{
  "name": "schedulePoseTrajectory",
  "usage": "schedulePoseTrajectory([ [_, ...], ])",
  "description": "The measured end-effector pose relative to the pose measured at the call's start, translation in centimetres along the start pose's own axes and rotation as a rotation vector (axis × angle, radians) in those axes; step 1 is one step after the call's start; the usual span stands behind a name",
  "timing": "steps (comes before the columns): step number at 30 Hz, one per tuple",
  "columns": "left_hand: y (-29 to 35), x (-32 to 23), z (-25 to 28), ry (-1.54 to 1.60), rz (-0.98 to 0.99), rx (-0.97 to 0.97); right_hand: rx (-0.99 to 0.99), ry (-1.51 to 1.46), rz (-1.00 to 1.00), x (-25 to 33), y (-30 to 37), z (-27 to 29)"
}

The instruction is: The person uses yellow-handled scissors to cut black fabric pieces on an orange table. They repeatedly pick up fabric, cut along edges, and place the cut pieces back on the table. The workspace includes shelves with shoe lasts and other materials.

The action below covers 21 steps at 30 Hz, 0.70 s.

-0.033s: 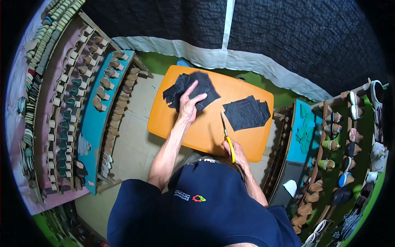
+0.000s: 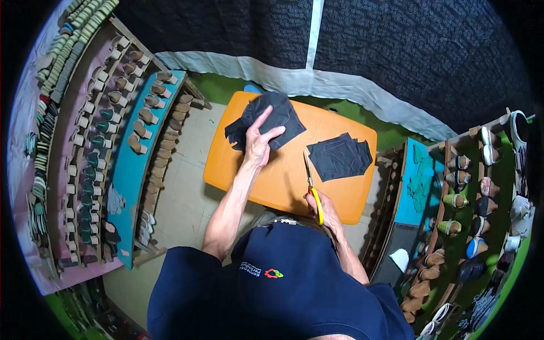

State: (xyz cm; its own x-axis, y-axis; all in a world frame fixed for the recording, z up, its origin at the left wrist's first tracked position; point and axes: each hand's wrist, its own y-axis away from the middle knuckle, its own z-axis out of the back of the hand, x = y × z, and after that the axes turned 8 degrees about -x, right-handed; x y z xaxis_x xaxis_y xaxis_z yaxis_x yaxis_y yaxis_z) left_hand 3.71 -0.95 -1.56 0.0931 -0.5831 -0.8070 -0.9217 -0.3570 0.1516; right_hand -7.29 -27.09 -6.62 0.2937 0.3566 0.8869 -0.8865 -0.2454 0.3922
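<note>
A piece of black cloth (image 2: 283, 116) is in my left hand (image 2: 259, 144), over the far left part of the orange table (image 2: 272, 184). My thumb and forefinger lie across its top, and the other fingers are hidden. More black cloth (image 2: 235, 134) with a ragged edge shows to the left of that hand. At the table's near edge, my right hand (image 2: 324, 207) grips scissors (image 2: 315, 195) by their yellow handles. The blades point away from me and look nearly closed. Just beyond them, a flat stack of black cloth pieces (image 2: 341, 157) lies on the table's right side.
Racks of shoes with brown and green uppers (image 2: 107, 127) stand along the left. On the right are a blue shelf with green scraps (image 2: 416, 181) and more shoe racks (image 2: 453, 215). A dark patterned curtain (image 2: 396, 56) with a white border hangs behind the table.
The cloth in my left hand has shifted slightly away and spread flatter, with its far edge higher in view. My right hand and the scissors have hardly moved.
</note>
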Motion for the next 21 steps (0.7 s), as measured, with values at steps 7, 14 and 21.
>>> schedulePoseTrajectory([
  [7,-0.2,-3.8,-0.3,-0.261,-0.122,0.188,0.025,-0.102,0.152,6.7,-0.4,-0.4],
  [14,0.7,-2.8,1.6,-0.387,-0.139,0.165,0.003,-0.173,0.104,6.8,-0.7,-0.9],
  [21,1.1,9.7,12.8,-0.606,0.236,-0.223,0.047,-0.119,-0.215,3.5,-0.8,-1.5],
])
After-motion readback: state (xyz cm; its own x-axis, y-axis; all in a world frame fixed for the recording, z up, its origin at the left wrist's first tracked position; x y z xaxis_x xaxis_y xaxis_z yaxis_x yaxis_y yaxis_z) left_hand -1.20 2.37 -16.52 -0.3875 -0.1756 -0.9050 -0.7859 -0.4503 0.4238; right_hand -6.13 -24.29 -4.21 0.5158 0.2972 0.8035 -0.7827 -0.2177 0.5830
